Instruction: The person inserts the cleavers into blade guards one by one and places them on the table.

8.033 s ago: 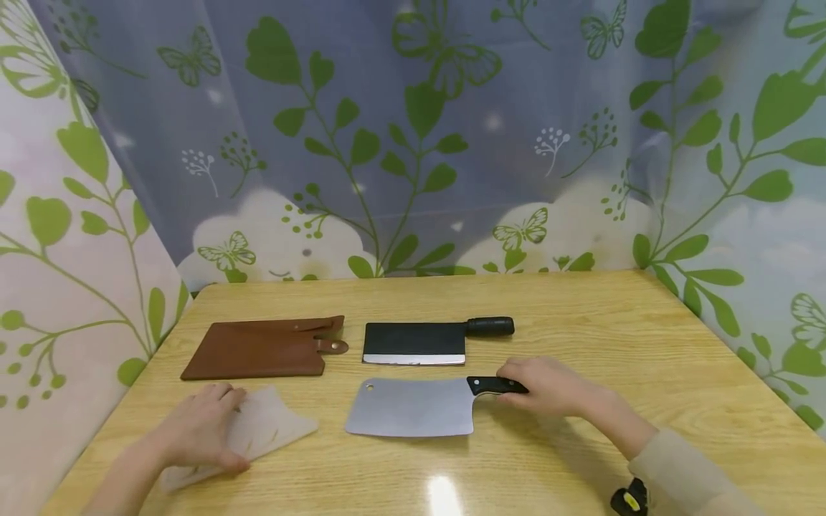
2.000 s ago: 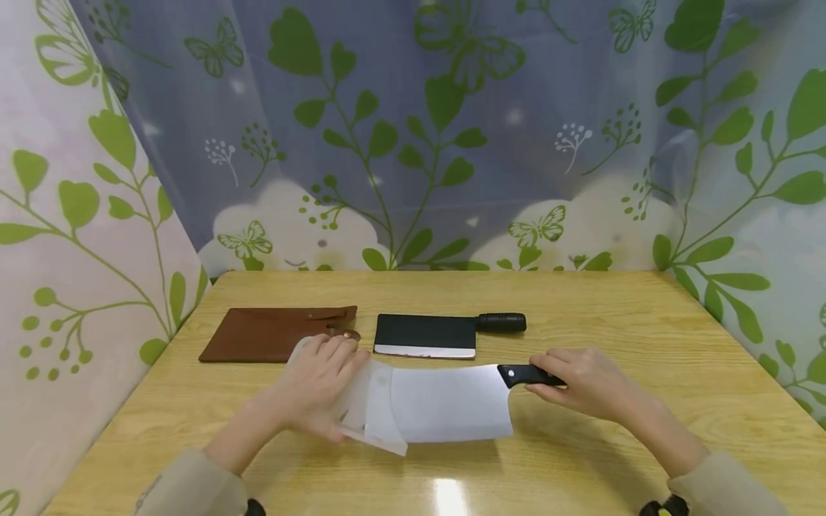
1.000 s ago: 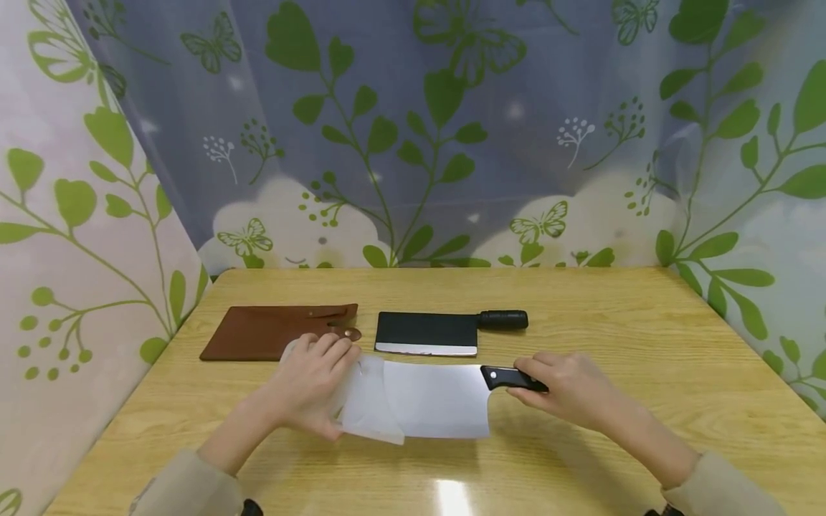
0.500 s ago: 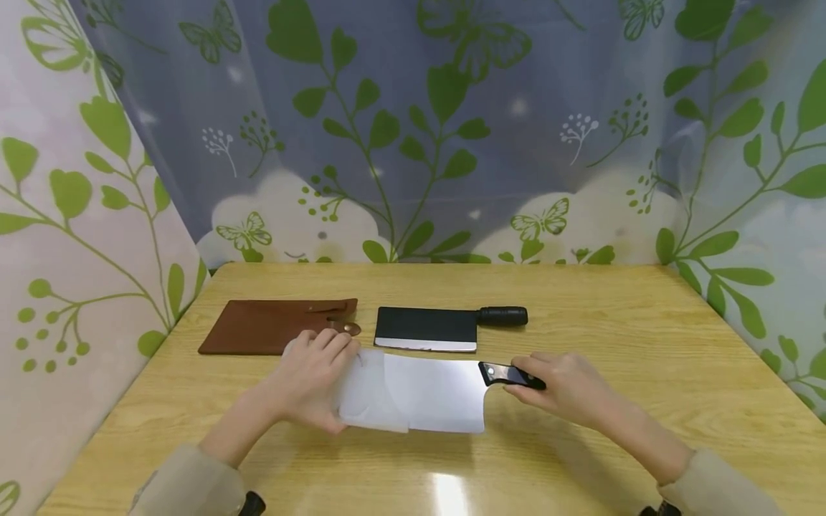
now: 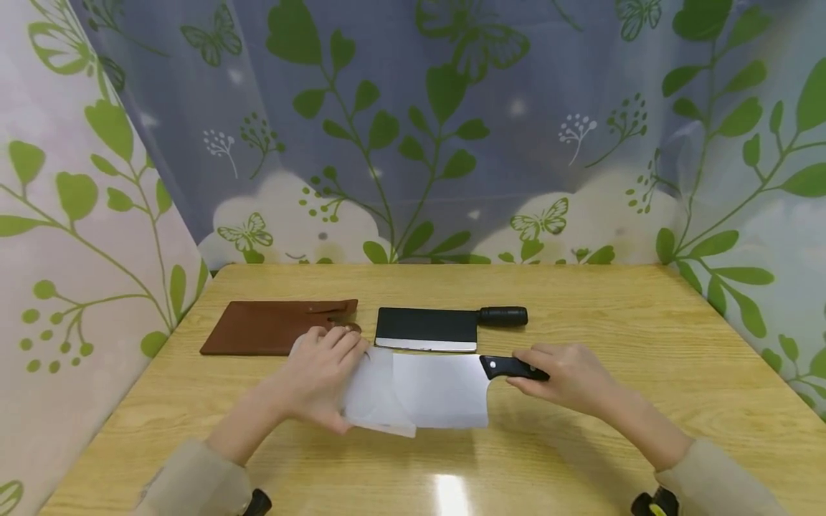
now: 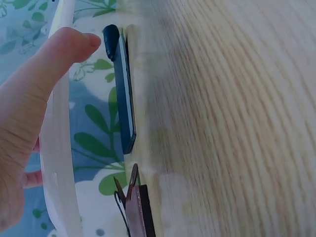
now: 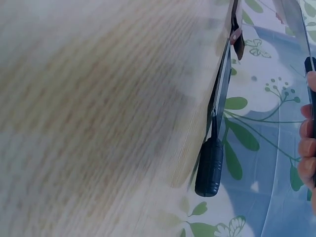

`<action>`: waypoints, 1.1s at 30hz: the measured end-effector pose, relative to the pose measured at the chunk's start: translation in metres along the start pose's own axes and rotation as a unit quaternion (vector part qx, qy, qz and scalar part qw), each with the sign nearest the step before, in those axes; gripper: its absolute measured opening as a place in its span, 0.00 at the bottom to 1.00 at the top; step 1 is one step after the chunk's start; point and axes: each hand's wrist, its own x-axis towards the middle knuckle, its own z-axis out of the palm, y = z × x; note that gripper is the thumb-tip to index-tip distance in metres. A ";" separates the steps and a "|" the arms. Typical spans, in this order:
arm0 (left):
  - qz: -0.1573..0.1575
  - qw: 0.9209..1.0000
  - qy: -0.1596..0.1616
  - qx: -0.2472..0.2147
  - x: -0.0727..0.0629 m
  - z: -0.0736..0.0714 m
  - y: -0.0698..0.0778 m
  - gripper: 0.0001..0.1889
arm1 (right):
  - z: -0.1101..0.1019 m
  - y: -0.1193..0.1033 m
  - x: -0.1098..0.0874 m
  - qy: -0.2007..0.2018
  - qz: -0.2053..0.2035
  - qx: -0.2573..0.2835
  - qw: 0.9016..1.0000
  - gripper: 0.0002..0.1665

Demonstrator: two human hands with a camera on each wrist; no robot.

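Observation:
My left hand (image 5: 316, 380) grips a translucent white blade sheath (image 5: 381, 394), thumb along the near edge and fingers over the far side. In the left wrist view, that sheath (image 6: 58, 158) stands on edge above the table, beside the thumb. My right hand (image 5: 561, 376) is curled round the black riveted handle of a silver cleaver (image 5: 442, 393). The blade's front part lies inside the sheath; the part nearest the handle is bare. Both are held above the table. At the right border of the right wrist view, curled fingers (image 7: 307, 148) wrap the handle.
Behind the hands a black-bladed cleaver (image 5: 426, 326) lies flat, its handle pointing right. Left of it lies a brown leather sheath (image 5: 264, 326) with a snap strap, partly covered by my left hand. A leaf-patterned curtain hangs behind the wooden table (image 5: 581, 301).
Eight seconds ago the silver cleaver and white sheath were on the table. Since then both were lifted and brought together; over the last two seconds the blade has slid deeper into the sheath.

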 end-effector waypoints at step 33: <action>-0.002 1.000 -0.012 -0.005 0.027 0.000 0.023 0.56 | 0.023 -0.029 0.029 -0.107 0.100 -0.015 0.989 0.15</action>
